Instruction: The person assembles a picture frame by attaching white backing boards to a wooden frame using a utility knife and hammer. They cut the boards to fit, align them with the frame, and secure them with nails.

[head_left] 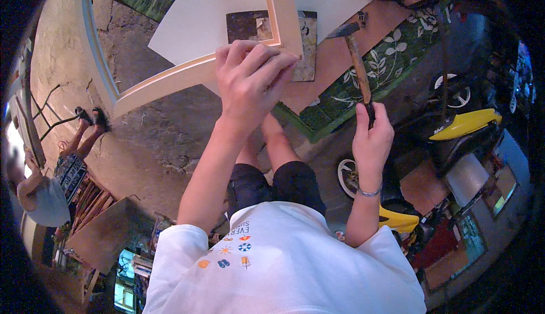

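Note:
A pale wooden frame (187, 71) with a white-edged inner lip stretches from the upper left to the middle. Over its near right corner, my left hand (248, 81) is closed, fingers curled on the rail. Its thumb and forefinger press together at the corner; anything small between them is too hidden to make out. My right hand (373, 135), to the right and lower, is wrapped round the end of a hammer (357, 67). The hammer's wooden handle points up and away, its dark metal head apart from the frame and right of the corner.
Below the frame lie a white sheet (198, 16), a dark worn square piece (307, 47) and a green leaf-patterned mat (392, 58). At the right stands a vehicle with yellow panels (468, 124). Another person (45, 197) is at the far left, near stacked wood strips (93, 200).

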Demonstrator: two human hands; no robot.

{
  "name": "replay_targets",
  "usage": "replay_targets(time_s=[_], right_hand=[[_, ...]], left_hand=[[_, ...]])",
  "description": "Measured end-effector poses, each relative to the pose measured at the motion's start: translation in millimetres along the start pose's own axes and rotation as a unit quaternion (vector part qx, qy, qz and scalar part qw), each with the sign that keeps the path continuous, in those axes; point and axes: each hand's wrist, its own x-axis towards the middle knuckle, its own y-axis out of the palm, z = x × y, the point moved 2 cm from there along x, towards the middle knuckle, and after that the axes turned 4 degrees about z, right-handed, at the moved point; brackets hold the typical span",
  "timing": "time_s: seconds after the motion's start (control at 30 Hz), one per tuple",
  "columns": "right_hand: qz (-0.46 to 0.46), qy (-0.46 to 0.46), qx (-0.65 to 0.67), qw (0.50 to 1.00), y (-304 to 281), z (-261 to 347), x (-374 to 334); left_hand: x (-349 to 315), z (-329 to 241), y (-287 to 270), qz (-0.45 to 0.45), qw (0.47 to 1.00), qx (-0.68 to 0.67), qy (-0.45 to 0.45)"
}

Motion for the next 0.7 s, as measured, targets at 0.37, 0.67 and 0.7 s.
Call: replay_targets(time_s=[0.37, 0.67, 0.7], right_hand=[[0.019, -0.084, 0.11, 0.99, 15.3, 22.2, -45.8], [-0.012, -0.122, 0.046, 0.991, 9.6, 28.0, -52.2], [-0.014, -0.122, 0.038, 0.992, 10.5, 27.0, -53.5]], left_hand=[[-2.0, 1.7, 0.2, 0.0, 1.0, -0.012, 0.004], [-0.1, 1.3, -4.3, 0.021, 1.0, -0.019, 0.0], [-0.3, 1.7, -3.7, 0.018, 1.0, -0.021, 0.0]])
